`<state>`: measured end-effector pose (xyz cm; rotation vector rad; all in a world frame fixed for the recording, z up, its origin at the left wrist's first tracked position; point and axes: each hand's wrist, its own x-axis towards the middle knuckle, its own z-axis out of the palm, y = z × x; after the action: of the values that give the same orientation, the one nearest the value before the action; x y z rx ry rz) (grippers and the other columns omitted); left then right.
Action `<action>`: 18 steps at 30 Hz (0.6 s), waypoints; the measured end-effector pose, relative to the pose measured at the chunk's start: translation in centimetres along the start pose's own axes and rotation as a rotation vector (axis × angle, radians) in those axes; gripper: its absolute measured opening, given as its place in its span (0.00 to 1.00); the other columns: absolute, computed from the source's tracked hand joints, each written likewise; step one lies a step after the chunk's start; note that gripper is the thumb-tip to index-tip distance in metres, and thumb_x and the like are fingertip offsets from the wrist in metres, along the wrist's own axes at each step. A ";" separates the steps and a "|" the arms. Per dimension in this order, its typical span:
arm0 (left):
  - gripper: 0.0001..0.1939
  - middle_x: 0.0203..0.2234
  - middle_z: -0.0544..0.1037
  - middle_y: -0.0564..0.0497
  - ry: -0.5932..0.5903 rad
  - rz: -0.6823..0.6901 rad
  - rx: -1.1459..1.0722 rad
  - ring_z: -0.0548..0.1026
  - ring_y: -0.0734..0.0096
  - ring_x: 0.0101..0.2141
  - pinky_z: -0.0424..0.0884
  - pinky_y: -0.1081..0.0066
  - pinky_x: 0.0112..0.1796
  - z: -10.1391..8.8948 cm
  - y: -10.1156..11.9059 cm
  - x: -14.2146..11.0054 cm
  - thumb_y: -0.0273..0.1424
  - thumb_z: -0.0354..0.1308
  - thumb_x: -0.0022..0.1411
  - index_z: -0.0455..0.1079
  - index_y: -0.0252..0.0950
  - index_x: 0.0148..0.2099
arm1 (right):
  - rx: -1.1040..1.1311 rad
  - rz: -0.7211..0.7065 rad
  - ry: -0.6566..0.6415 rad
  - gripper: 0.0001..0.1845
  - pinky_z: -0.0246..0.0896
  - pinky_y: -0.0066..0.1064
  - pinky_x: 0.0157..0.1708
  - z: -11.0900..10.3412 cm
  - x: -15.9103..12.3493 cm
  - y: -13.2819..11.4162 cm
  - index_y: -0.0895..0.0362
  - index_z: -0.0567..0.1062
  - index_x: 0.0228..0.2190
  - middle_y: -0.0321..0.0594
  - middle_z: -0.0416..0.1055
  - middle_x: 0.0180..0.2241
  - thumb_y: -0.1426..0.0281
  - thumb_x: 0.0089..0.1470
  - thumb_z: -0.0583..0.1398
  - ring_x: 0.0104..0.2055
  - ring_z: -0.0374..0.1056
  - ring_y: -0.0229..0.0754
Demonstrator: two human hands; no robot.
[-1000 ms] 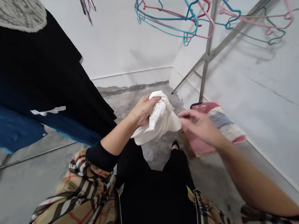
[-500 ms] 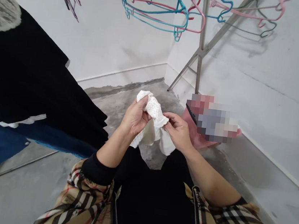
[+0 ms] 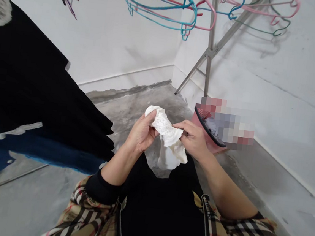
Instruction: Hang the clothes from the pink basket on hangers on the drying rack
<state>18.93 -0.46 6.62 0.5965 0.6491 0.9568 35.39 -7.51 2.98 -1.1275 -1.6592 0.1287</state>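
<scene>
A small white lacy cloth point(image 3: 166, 136) hangs bunched between both hands at chest height, above the concrete floor. My left hand point(image 3: 141, 133) is closed round its left end, thumb on top. My right hand point(image 3: 193, 139) pinches the cloth's right edge between thumb and fingers. The loose lower part of the cloth dangles below the hands.
A pink laundry basket point(image 3: 216, 131) with clothes stands on the floor by the right wall. Coloured wire hangers point(image 3: 171, 8) hang overhead on a metal rack point(image 3: 209, 51). A black and blue garment point(image 3: 33, 99) hangs at the left. White walls meet in the corner ahead.
My right hand came in from beside the basket and took the cloth's right edge. Both hands have lowered slightly and stretched the cloth between them.
</scene>
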 end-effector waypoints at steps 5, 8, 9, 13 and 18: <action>0.16 0.29 0.74 0.53 -0.021 0.045 0.179 0.73 0.78 0.25 0.71 0.79 0.23 -0.9 -0.4 -0.1 0.36 0.66 0.54 0.70 0.35 0.42 | -0.051 -0.061 0.086 0.11 0.66 0.30 0.34 -0.7 -0.4 -0.1 0.54 0.78 0.38 0.39 0.74 0.32 0.75 0.59 0.56 0.35 0.71 0.39; 0.22 0.36 0.73 0.50 -0.002 0.113 0.398 0.73 0.74 0.31 0.74 0.75 0.27 -2.2 -1.2 0.4 0.41 0.66 0.53 0.68 0.37 0.46 | -0.079 -0.119 0.089 0.11 0.67 0.30 0.35 -1.1 -0.2 -0.7 0.54 0.78 0.39 0.40 0.74 0.33 0.75 0.60 0.56 0.36 0.72 0.39; 0.24 0.41 0.73 0.48 0.022 0.169 0.472 0.74 0.71 0.35 0.74 0.73 0.30 -2.6 -1.5 0.6 0.42 0.66 0.53 0.66 0.37 0.49 | -0.087 -0.132 0.075 0.10 0.67 0.30 0.35 -1.1 -0.1 -0.9 0.54 0.78 0.39 0.40 0.74 0.33 0.74 0.60 0.56 0.36 0.72 0.38; 0.37 0.55 0.64 0.40 0.217 0.695 0.856 0.69 0.62 0.48 0.73 0.66 0.40 -3.7 -2.5 0.6 0.42 0.68 0.50 0.59 0.40 0.59 | -0.093 -0.163 0.025 0.10 0.68 0.30 0.36 -0.8 0.1 -1.3 0.55 0.77 0.40 0.41 0.75 0.34 0.74 0.61 0.57 0.36 0.72 0.38; 0.20 0.41 0.77 0.47 -0.337 0.950 1.199 0.71 0.73 0.32 0.70 0.71 0.35 -2.8 -2.5 -0.6 0.41 0.62 0.58 0.72 0.39 0.51 | -0.109 -0.179 -0.036 0.08 0.67 0.29 0.35 -0.1 0.0 -0.9 0.55 0.76 0.35 0.39 0.74 0.32 0.75 0.59 0.57 0.34 0.71 0.37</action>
<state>17.96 -1.59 3.10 2.2200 0.5797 1.2147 34.87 -8.03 3.58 -1.0562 -1.8090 -0.0564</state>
